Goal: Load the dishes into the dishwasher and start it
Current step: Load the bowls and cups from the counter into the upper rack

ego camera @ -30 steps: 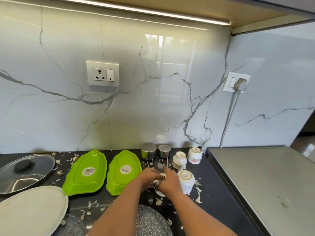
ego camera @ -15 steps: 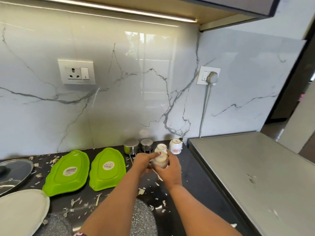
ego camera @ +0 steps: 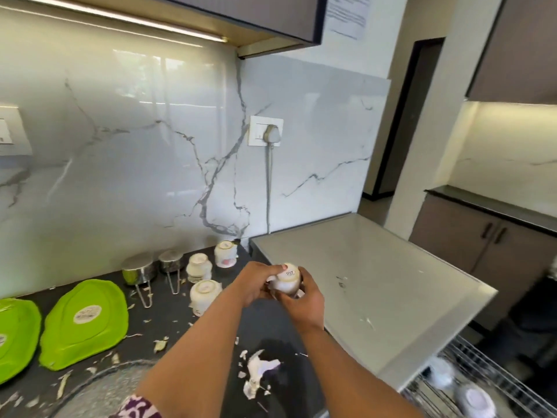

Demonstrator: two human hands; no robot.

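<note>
A white cup [ego camera: 285,280] is held upside down above the dark counter [ego camera: 211,336], at the corner of the grey dishwasher top [ego camera: 370,285]. My left hand [ego camera: 256,282] wraps its left side and my right hand [ego camera: 301,303] cups it from below and the right. Three more white cups [ego camera: 205,294] stand upside down on the counter to the left. At the bottom right the pulled-out wire rack [ego camera: 488,384] holds two blurred white dishes.
Two steel measuring cups [ego camera: 141,270] stand by the marble wall. Two green leaf-shaped plates [ego camera: 84,321] lie at the left. A speckled pan [ego camera: 99,387] sits near the front edge. White scraps litter the counter. A plug and cord [ego camera: 271,137] hang on the wall.
Both hands lifted the cup off the counter and carried it right. The view swung right, so the rack and the room beyond came into sight.
</note>
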